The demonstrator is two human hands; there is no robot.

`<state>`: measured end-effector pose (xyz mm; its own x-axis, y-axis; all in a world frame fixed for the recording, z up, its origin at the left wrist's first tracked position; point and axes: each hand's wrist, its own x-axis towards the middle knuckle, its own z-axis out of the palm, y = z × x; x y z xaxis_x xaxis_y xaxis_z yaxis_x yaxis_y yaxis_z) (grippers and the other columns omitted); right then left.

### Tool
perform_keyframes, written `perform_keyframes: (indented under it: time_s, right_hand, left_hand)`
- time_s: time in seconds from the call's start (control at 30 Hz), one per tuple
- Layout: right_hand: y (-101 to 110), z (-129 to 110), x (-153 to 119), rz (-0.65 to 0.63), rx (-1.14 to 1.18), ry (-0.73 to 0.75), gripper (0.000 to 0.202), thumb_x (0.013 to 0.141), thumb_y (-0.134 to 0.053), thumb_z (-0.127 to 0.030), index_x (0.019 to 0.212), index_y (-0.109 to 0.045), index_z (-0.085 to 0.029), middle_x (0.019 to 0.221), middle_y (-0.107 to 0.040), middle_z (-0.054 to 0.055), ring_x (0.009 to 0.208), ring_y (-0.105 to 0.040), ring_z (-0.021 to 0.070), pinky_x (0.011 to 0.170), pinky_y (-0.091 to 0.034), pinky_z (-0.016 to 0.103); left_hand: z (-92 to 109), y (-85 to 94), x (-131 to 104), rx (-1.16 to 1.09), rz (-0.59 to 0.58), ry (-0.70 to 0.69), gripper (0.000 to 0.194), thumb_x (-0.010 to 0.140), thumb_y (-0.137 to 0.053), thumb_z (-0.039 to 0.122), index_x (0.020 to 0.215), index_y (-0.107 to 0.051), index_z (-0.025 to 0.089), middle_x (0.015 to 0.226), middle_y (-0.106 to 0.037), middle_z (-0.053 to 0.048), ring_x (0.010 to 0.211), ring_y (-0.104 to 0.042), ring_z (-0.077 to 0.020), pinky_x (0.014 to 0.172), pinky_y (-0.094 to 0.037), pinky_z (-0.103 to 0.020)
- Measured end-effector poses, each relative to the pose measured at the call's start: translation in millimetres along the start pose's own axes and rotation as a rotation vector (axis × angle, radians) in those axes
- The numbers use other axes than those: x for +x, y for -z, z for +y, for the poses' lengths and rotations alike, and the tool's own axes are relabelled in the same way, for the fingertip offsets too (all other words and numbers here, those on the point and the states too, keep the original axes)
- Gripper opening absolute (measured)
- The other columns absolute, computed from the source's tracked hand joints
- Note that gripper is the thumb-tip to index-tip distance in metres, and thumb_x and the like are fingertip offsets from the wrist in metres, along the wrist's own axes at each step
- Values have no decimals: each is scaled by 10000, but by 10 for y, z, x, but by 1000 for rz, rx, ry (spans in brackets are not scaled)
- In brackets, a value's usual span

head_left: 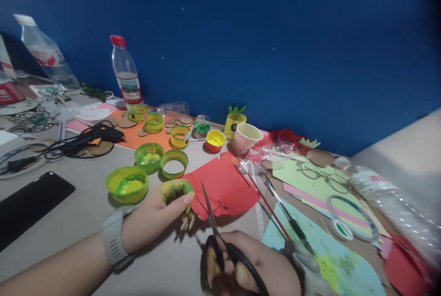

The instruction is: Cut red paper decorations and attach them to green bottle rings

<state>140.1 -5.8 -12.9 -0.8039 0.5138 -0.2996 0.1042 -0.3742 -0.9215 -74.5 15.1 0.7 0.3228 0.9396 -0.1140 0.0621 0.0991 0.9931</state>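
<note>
Red paper with ragged cut edges is pinched at its left edge by my left hand, whose fingers are smeared with green and yellow paint. My right hand has its fingers through the black handles of a pair of scissors. The blades are parted slightly, at the paper's lower left part. Just beyond my left hand stand a green-painted bowl, a second green bowl and a green ring. A paintbrush and a black pen lie right of the paper.
A red-capped bottle, a yellow paint cup and a patterned paper cup stand toward the blue wall. A phone and black cables lie left. Eyeglasses, tape and coloured paper lie right.
</note>
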Motion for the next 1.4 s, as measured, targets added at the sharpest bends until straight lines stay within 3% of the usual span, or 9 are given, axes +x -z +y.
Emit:
perform_keyframes:
  time_s: [0.13,0.4,0.5,0.67,0.77,0.9,1.0,1.17,1.4]
  right_hand:
    - [-50,-40,-14,36,33,-8,667,710,-583,-760,795,-555,-100,609,-495,-12,426,-398,31,365,-285,122]
    - [-27,9,6,31,41,0,788,682,-503,-837,849,-596,-72,594,-499,2,428,-414,46,356,-303,118]
    - [-23,52,23,64,49,54,766,708,-489,-826,852,-593,-80,610,-496,1,446,-413,48,369,-306,121]
    - [-83,57,37,111,-4,76,719,735,-473,-813,860,-559,-109,610,-495,-11,404,-388,43,346,-293,134]
    - [-166,-1,28,214,-52,41,688,723,-507,-803,837,-556,-127,622,-478,-21,467,-388,59,405,-310,157]
    - [-218,-97,9,327,-179,2,707,651,-530,-838,782,-568,-144,687,-487,-10,604,-420,104,564,-388,213]
    - [-169,-144,-5,296,-242,-42,710,654,-520,-844,790,-567,-148,714,-498,-4,631,-422,116,592,-387,225]
    - [-95,-179,-15,118,-170,9,697,707,-498,-822,863,-544,-144,681,-456,-24,561,-377,91,498,-333,194]
    - [-112,-59,-38,110,-44,-21,618,777,-523,-742,910,-517,-139,662,-428,-38,493,-355,63,449,-327,171]
  left_hand:
    - [-37,2,10,-45,-20,2,305,922,-506,382,718,-547,160,587,-578,3,500,-514,-101,504,-439,-211]
    - [-10,-17,30,-82,22,31,338,913,-501,429,696,-567,179,574,-587,-2,487,-519,-116,491,-446,-217]
    - [-15,-44,-7,-106,-30,19,412,931,-430,476,680,-584,188,585,-585,-13,499,-523,-131,498,-455,-230]
    - [-43,-114,-92,66,-66,5,326,912,-498,446,730,-610,199,694,-609,-23,640,-550,-151,596,-466,-230]
    - [-42,-143,-109,140,-54,-34,264,922,-498,401,795,-626,209,782,-633,-24,745,-569,-160,685,-467,-231]
    - [-40,-144,-105,108,-106,-49,278,944,-452,383,821,-629,207,788,-637,-25,739,-569,-152,685,-460,-234]
    - [-52,-119,-95,78,-137,-15,280,944,-453,388,820,-600,185,766,-606,-26,704,-549,-141,639,-451,-231]
    - [-79,-60,-75,-37,-282,92,273,935,-477,395,831,-536,149,663,-518,16,543,-461,-82,505,-388,-189]
    - [-132,-75,-55,-129,-213,152,311,919,-497,449,795,-494,163,616,-469,45,516,-425,-73,496,-372,-196]
